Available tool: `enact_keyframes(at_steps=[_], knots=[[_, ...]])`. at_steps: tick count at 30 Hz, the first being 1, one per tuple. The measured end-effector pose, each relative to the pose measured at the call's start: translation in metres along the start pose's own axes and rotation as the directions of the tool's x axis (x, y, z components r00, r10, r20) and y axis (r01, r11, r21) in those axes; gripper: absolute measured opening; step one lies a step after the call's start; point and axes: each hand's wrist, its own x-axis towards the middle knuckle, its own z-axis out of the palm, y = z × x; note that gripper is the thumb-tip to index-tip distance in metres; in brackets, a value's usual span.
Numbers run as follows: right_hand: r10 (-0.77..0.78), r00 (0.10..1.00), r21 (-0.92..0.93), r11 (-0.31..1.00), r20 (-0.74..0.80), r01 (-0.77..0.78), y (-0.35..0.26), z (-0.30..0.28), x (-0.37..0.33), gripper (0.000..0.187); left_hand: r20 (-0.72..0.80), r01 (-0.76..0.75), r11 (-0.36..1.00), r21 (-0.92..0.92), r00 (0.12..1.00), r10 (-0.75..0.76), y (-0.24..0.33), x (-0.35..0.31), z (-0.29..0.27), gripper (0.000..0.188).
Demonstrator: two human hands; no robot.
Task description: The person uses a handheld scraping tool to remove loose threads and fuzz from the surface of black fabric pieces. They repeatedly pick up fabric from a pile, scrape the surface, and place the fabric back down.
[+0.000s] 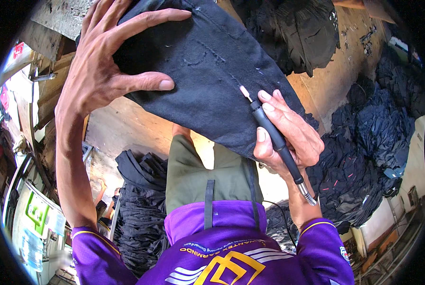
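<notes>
Over black cloth (pixel 198 95), left hand (pixel 97 66) spread wide, right hand (pixel 295 135) pinching a dark pen-shaped tool (pixel 269 125), olive trousers (pixel 189 175) below

The upper edge cut off part of the cloth (pixel 198 80), some fingers of the left hand (pixel 96 61) and the top of the dark heap (pixel 293 33). The left palm was turned from view, and the cloth's underside was hidden. Whether the tip of the pen (pixel 276 135) touched the cloth could not be told. The pen covered part of the right hand (pixel 295 128). The cord (pixel 286 221) was lost behind the shirt (pixel 174 259), itself cut by the lower edge. Scraps (pixel 368 40) on the boards (pixel 345 66) were too small to tell
</notes>
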Motion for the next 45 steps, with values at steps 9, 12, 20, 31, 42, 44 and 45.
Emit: enact_keyframes(at_steps=[9,12,20,31,42,44,45], knots=[[-0.021,0.999,-0.018,1.0,-0.047,0.02,0.003,0.003,0.006,0.033,0.001,0.025,1.0,-0.007,1.0,-0.025,0.0,-0.004,0.002,0.103],[-0.007,0.999,-0.037,0.999,-0.046,0.005,0.001,0.003,0.006,0.033,0.001,0.027,1.0,0.006,1.0,-0.027,-0.001,-0.004,0.003,0.105],[0.011,0.997,-0.028,1.0,-0.081,-0.013,0.003,0.002,-0.001,0.035,0.0,0.037,0.999,0.005,0.999,-0.037,0.0,-0.006,0.006,0.104],[0.008,0.998,-0.003,1.0,-0.056,-0.009,0.006,-0.007,-0.014,0.039,0.013,0.024,1.0,0.016,1.0,-0.025,0.003,-0.003,0.004,0.102],[0.206,0.948,0.209,0.965,-0.241,-0.157,0.002,-0.027,-0.039,0.036,-0.271,0.226,0.925,-0.305,0.911,-0.312,0.008,0.003,0.023,0.071],[0.335,0.867,0.358,0.912,-0.37,-0.199,0.001,-0.028,-0.036,0.038,-0.423,0.141,0.987,-0.078,0.891,-0.161,-0.009,0.008,0.024,0.062],[0.286,0.876,0.356,0.924,-0.389,-0.143,0.001,-0.025,-0.032,0.037,-0.417,0.143,0.987,0.079,0.904,-0.097,-0.021,0.01,0.019,0.06]])
